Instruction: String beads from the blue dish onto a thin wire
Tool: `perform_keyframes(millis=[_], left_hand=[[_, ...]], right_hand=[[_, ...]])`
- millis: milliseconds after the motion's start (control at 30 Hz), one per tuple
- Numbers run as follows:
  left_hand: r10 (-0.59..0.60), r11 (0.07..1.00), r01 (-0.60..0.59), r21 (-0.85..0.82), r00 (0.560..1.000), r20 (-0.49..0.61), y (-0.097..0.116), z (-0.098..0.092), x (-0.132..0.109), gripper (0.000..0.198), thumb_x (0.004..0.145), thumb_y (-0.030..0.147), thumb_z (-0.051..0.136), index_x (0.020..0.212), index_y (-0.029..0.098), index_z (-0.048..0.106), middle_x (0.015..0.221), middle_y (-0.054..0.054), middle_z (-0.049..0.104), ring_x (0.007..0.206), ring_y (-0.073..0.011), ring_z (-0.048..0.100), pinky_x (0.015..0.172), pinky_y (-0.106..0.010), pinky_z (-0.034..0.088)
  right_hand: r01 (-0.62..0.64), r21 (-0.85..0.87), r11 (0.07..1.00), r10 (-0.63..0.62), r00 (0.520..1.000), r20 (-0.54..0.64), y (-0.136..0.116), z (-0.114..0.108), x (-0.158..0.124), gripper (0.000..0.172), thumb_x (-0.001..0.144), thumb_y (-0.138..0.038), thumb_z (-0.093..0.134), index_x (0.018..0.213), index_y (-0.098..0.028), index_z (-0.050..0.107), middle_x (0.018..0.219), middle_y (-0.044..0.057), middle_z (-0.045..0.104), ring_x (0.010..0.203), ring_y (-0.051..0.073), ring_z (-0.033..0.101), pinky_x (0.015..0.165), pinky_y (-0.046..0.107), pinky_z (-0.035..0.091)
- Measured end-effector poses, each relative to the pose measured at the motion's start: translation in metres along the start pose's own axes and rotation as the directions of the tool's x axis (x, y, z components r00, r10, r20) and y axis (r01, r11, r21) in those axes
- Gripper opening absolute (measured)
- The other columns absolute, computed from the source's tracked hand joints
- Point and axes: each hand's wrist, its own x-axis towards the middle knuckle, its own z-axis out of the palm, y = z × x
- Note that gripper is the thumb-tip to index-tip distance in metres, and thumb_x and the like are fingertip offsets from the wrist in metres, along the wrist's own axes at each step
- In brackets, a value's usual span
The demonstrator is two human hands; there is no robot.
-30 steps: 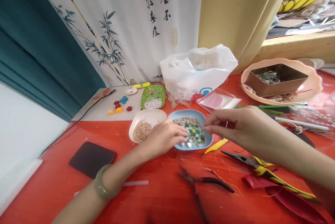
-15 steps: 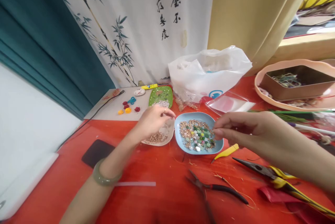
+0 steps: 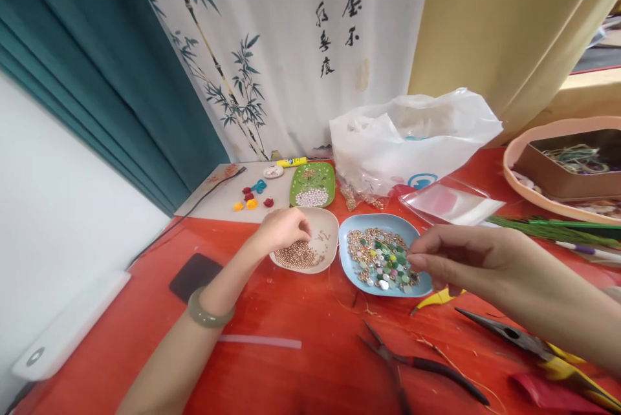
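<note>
My left hand (image 3: 283, 232), with a green bangle (image 3: 209, 309) on the wrist, reaches over the cream dish (image 3: 330, 227). Its fingers are bent together, fingertips just above the small gold beads (image 3: 295, 256); what they pinch, if anything, is hidden. At the right rim of the blue dish (image 3: 347, 266), my right hand (image 3: 466, 260) is closed in a thumb-and-finger pinch. A thin gold wire (image 3: 385, 244), faint to see, runs left from these fingertips above the mixed green, white and gold beads (image 3: 383, 260).
Black-handled pliers (image 3: 388, 353), long-nose pliers (image 3: 509, 334) and yellow tweezers (image 3: 439, 298) lie in front. Behind stand a green dish (image 3: 327, 192) of pearly beads and a white plastic bag (image 3: 402, 143). A dark phone-like slab (image 3: 194, 276) lies left, a pink tray (image 3: 514, 172) far right.
The view has shifted, so things sit farther right. My left hand has come lower over the gold beads in the cream dish. My right hand keeps its pinch beside the blue dish.
</note>
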Motion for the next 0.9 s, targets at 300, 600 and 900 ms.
perform_keyframes(millis=[300, 600, 900], left_hand=[[-0.012, 0.999, 0.011, -0.048, 1.0, -0.013, 0.001, 0.002, -0.001, 0.01, 0.058, 0.022, 0.057, 0.054, 0.018, 0.066, 0.061, -0.004, 0.065, 0.062, -0.0181, 0.053, 0.056, -0.029, 0.027], [0.024, 0.855, -0.069, -0.515, 0.995, -0.093, 0.037, 0.01, -0.007, 0.018, 0.07, 0.031, 0.056, 0.076, 0.014, 0.059, 0.077, -0.005, 0.063, 0.064, -0.0112, 0.054, 0.057, -0.023, 0.042], [0.085, -0.006, 0.094, -0.996, 0.992, 0.093, 0.081, 0.027, -0.031, 0.015, 0.055, 0.016, 0.078, 0.066, 0.013, 0.067, 0.063, 0.0, 0.063, 0.05, -0.0047, 0.054, 0.046, -0.013, 0.045]], right_hand=[[0.027, 0.011, 1.0, -0.027, 1.0, 0.003, 0.005, 0.003, -0.002, 0.031, 0.077, -0.049, 0.054, 0.072, -0.02, 0.064, 0.061, 0.001, 0.06, 0.055, 0.012, 0.051, 0.05, 0.024, 0.041], [0.042, 0.118, 0.992, -0.041, 0.999, -0.015, -0.004, 0.014, -0.003, 0.026, 0.081, -0.04, 0.051, 0.071, -0.018, 0.063, 0.058, 0.0, 0.057, 0.053, 0.011, 0.05, 0.048, 0.023, 0.039], [0.138, 0.032, 0.99, -0.132, 0.98, -0.149, -0.015, 0.024, -0.016, 0.018, 0.075, -0.021, 0.046, 0.059, -0.019, 0.053, 0.051, -0.003, 0.048, 0.05, 0.01, 0.038, 0.045, 0.022, 0.03]])
